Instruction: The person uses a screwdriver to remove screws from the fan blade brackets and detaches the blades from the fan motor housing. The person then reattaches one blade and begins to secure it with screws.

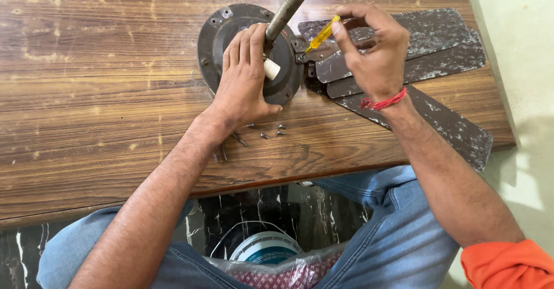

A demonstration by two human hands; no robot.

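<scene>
A dark round ceiling fan motor (216,35) lies on the wooden table (98,93), its grey rod (291,3) rising toward me. My left hand (245,72) rests flat on the motor beside the rod and a small white cap (271,68). My right hand (372,47) pinches a yellow-handled screwdriver (322,34), tip down at the blade bracket (306,49). Stained dark fan blades (427,41) fan out to the right, one reaching past the table's front edge.
Several loose screws (268,131) lie on the table just in front of my left wrist. Below the table edge are my jeans-clad knees, a white bucket (265,248) and a plastic bag (288,271) on dark marble floor. A pale wall (519,47) stands right.
</scene>
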